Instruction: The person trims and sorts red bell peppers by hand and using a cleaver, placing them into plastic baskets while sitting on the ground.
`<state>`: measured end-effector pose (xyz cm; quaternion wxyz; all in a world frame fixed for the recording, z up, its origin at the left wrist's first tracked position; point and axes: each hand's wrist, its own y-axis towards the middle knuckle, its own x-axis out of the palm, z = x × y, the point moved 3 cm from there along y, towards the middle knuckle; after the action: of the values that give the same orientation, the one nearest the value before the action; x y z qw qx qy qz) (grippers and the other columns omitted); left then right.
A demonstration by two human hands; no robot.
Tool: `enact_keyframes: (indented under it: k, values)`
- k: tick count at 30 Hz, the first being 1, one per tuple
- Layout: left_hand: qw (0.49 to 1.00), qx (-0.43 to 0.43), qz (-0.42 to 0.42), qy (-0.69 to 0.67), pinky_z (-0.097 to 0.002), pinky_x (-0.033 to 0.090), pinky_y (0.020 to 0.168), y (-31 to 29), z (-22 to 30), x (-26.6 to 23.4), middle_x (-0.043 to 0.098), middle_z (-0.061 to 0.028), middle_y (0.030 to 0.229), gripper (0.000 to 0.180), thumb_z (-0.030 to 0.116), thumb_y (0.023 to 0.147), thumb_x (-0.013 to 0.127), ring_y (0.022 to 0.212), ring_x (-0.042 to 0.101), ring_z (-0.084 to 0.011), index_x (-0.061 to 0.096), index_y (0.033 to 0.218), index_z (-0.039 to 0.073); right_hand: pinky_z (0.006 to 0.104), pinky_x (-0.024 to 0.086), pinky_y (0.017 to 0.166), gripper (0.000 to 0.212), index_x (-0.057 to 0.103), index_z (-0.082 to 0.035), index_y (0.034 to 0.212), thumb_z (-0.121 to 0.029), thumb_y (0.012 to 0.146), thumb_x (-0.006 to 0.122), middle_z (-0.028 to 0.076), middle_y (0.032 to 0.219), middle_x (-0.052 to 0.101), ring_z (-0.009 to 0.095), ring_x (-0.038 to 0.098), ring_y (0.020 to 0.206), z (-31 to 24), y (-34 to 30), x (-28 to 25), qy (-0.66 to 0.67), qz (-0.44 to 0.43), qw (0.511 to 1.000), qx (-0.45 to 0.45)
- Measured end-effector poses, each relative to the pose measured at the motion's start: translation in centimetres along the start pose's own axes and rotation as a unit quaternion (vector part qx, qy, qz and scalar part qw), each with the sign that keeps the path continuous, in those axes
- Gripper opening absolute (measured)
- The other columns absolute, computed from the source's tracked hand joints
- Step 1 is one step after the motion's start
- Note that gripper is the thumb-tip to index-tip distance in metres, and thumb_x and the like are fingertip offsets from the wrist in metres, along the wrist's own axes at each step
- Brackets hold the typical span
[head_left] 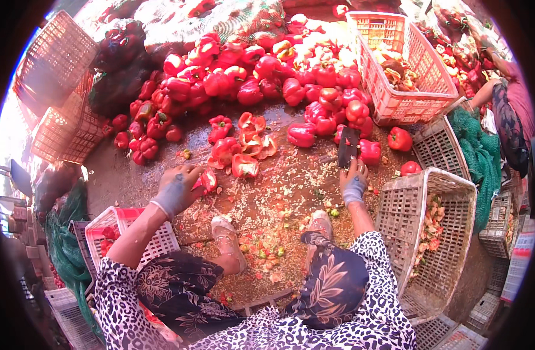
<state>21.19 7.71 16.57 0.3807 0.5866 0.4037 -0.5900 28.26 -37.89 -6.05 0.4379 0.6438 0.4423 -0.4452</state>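
Right hand (355, 179) has its fingers clamped round a dark flat knife (347, 149), nearside of the pepper heap (218, 83). Left hand (177, 189) is at a red pepper piece (208, 181), also nearside; can't tell if its fingers grip. I'd tuck those fingertips clear of the knife. Pink crate (416, 104) right of the heap holds pale scraps (398, 76); grimy crate (397, 224) nearside-right, orangey bits (432, 230).

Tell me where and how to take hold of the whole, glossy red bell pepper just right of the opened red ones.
Best probably around the rounded middle of the whole, glossy red bell pepper, from the near left: its near and left sides lie clear, while other red bell peppers crowd its right.
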Motion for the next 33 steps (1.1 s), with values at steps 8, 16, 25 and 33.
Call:
enact_keyframes:
  k: [8,16,25,33]
  values:
    - [0.994,0.106,0.013,0.002,-0.0483,0.047,0.090,19.8,10.3,15.2,0.048,-0.0167,0.137,0.078,0.036,0.076,0.074,0.115,0.054,-0.0366,0.040,0.144,0.018,0.0449,0.045,0.094,0.040,0.057,-0.002,0.122,-0.016,0.085,0.064,0.018,0.118,0.061,0.038,0.057,0.108,-5.7,-1.0,-0.6,0.283,0.021,0.954,-0.094]
    - [0.997,0.062,0.016,-0.037,-0.0593,0.040,0.094,31.1,15.1,25.4,0.047,-0.0175,0.136,0.077,0.024,0.075,0.070,0.122,0.048,-0.0420,0.037,0.144,0.030,0.0427,0.049,0.085,0.033,0.059,-0.001,0.116,-0.015,0.086,0.064,0.019,0.112,0.063,0.039,0.061,0.100,-3.7,-5.6,-0.5,0.306,-0.092,0.941,-0.108]
    - [0.562,-0.120,-0.114,-0.810,-0.0417,0.051,0.092,26.0,10.7,24.4,0.055,-0.0126,0.125,0.073,0.020,0.077,0.075,0.110,0.059,-0.0254,0.038,0.139,0.010,0.0375,0.047,0.092,0.043,0.055,0.002,0.122,-0.016,0.085,0.068,0.020,0.115,0.063,0.031,0.062,0.107,-2.9,-4.0,-1.0,0.441,-0.168,0.881,0.044]
    - [0.318,-0.188,-0.123,-0.921,-0.0388,0.043,0.104,15.7,15.1,22.4,0.052,-0.0097,0.131,0.061,0.019,0.085,0.066,0.122,0.051,-0.0222,0.038,0.139,0.008,0.0370,0.040,0.105,0.078,0.040,-0.001,0.140,-0.027,0.077,0.079,0.017,0.136,0.049,0.029,0.051,0.123,-7.8,-0.6,-3.8,0.380,-0.131,0.906,-0.134]
